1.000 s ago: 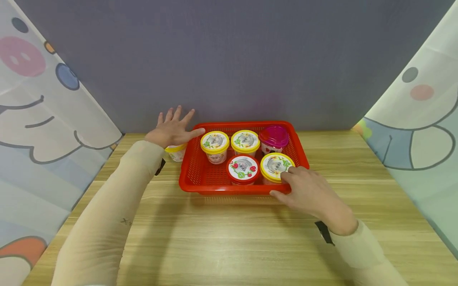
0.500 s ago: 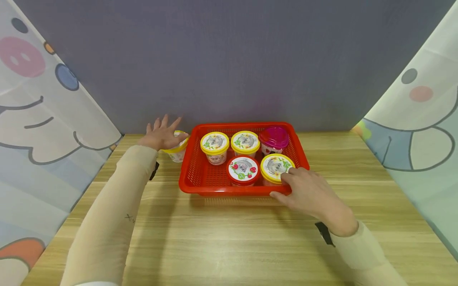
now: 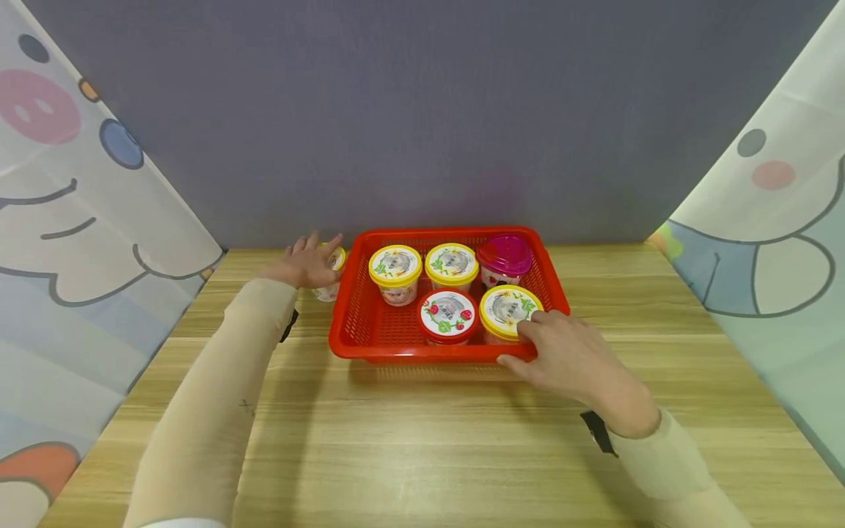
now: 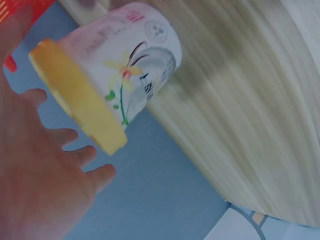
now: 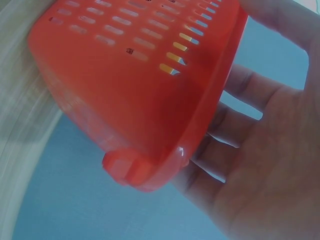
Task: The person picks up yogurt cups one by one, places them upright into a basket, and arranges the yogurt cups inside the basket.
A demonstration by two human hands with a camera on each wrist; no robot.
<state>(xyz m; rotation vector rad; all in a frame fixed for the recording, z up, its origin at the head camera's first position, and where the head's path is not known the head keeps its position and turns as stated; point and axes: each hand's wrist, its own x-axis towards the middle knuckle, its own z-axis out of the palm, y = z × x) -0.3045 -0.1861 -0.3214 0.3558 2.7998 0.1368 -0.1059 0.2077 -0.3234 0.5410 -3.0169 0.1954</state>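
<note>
A yellow-lidded ice cream cup (image 3: 326,293) stands on the table just left of the red plastic basket (image 3: 396,352). Over that cup's lid is my left hand (image 3: 305,265), its fingers spread and loosely extended. The left wrist view shows the fingertips close to the yellow lid of the cup (image 4: 125,65), not wrapped round it. My right hand (image 3: 573,356) grips the basket's front right rim, fingers over the edge and thumb outside. Beneath those fingers, inside the basket, sits another yellow-lidded cup (image 3: 508,312), partly hidden.
Also in the basket are two yellow-lidded cups (image 3: 394,265) (image 3: 452,264), a red-lidded cup with strawberries (image 3: 447,314) and a magenta-lidded cup (image 3: 505,254). A grey wall (image 3: 449,110) rises behind the wooden table (image 3: 409,447). Printed cartoon curtains (image 3: 72,205) hang at both sides.
My left hand has moved from the basket's left rim leftward and down to the cup beside it. The right hand stays on the rim, and the basket has hardly moved.
</note>
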